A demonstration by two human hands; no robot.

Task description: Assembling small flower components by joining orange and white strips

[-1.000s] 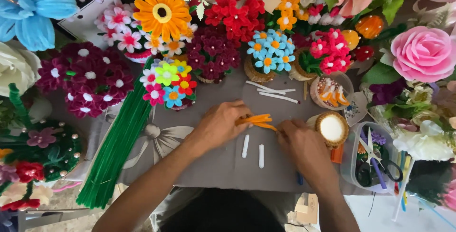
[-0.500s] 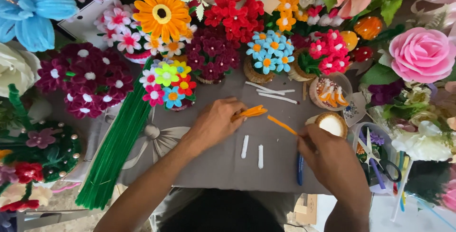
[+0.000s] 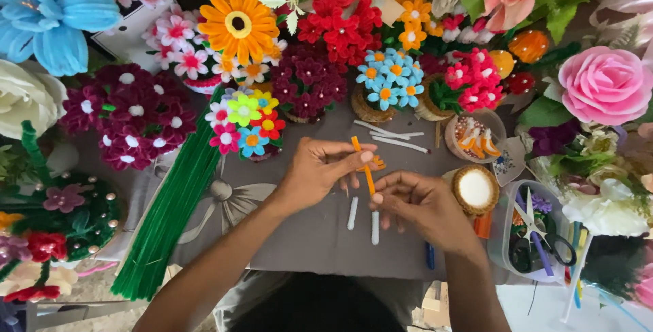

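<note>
Grey cloth table (image 3: 306,237) sat crowded with pipe-cleaner flowers along top and sides of frame. Left hand (image 3: 320,169) and right hand (image 3: 422,206) met at centre, both pinching one orange pipe cleaner (image 3: 362,165), held nearly upright between fingertips. Two short white stems (image 3: 364,218) lay just below hands. Green pipe-cleaner bundle (image 3: 170,216) lay lower left. Scissors (image 3: 544,240) rested in clear tub, right.

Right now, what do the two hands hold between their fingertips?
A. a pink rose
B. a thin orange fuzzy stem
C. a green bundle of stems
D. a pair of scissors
B: the left hand and the right hand both pinch a thin orange fuzzy stem above the grey cloth; the green bundle, the scissors and the pink rose lie untouched.
</note>
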